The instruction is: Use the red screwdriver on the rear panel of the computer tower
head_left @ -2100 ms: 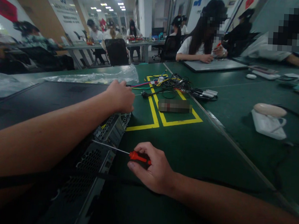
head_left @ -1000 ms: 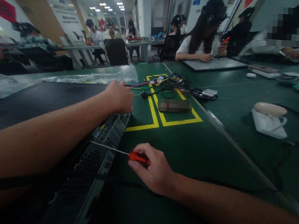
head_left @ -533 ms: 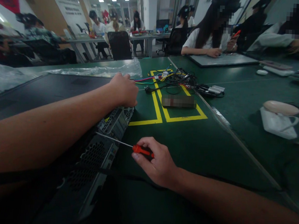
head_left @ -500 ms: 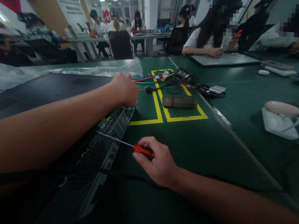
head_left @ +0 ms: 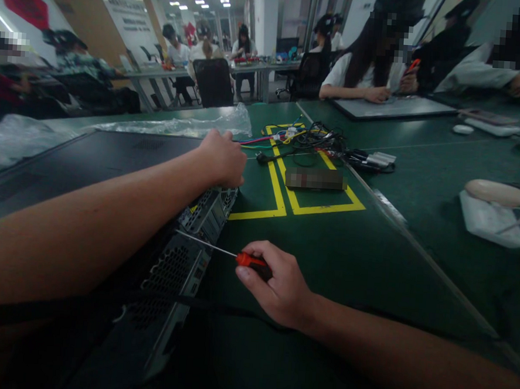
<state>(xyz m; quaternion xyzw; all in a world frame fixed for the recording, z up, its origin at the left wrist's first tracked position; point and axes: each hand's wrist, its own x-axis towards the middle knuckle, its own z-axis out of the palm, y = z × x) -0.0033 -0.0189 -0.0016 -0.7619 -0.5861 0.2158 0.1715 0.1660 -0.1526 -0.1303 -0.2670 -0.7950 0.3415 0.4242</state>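
Note:
A black desktop computer case (head_left: pixel 126 151) lies on its side at the left, its metal back panel with vents and ports facing right. My left hand (head_left: pixel 224 157) is closed over the far back corner of the case, fingers curled down over the edge and partly hidden. In my right hand (head_left: pixel 279 281) is a screwdriver (head_left: pixel 249 263) with an orange and black handle, pinched between thumb and fingers. Its thin shaft points left, and the tip meets the rear edge of the case near my left forearm. Whether a screw sits under the tip I cannot make out.
Beyond the case lies clear plastic wrap (head_left: pixel 220 121). Tangled cables (head_left: pixel 319 136) and a blurred-out dark block (head_left: pixel 316 179) lie by yellow tape (head_left: pixel 325 210) on the green table. A white cup with a lid (head_left: pixel 494 214) stands right. A co-worker (head_left: pixel 355 77) sits across.
The view has shifted slightly, so everything appears a little lower and further right. The screwdriver handle shows a different side, turned a little in my right hand. My left hand stays on the case.

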